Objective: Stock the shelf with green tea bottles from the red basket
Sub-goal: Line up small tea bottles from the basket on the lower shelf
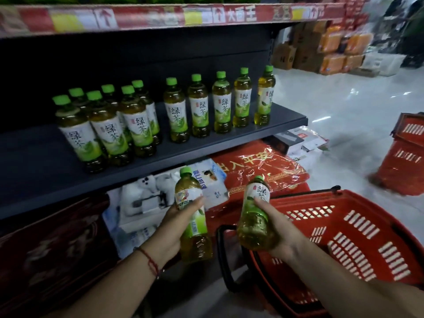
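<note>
The left hand grips a green tea bottle around its label, fingers wrapped behind it and the thumb laid across the front, with the green cap pointing up and slightly left. The right hand holds a second green tea bottle from its right side, thumb pressed on the label and the fingers curled under the lower body; this bottle leans a little to the right at the top. Both bottles are raised in front of the dark shelf, below its front edge and apart from each other. A thin red cord circles the left wrist. Just below and to the right of the right hand sits the red basket, its slotted wall facing up and its black handle hanging down on the near side; whether any bottles lie inside it cannot be told. On the shelf stand more green tea bottles: a tight cluster of six toward the left, in two rows, and a single row of five to the right, spaced slightly apart, all upright with labels facing out. Under the shelf lie a red plastic-wrapped package and white packaged goods. A second red basket stands farther off on the pale floor at the right, and stacked cartons sit in the background.
</note>
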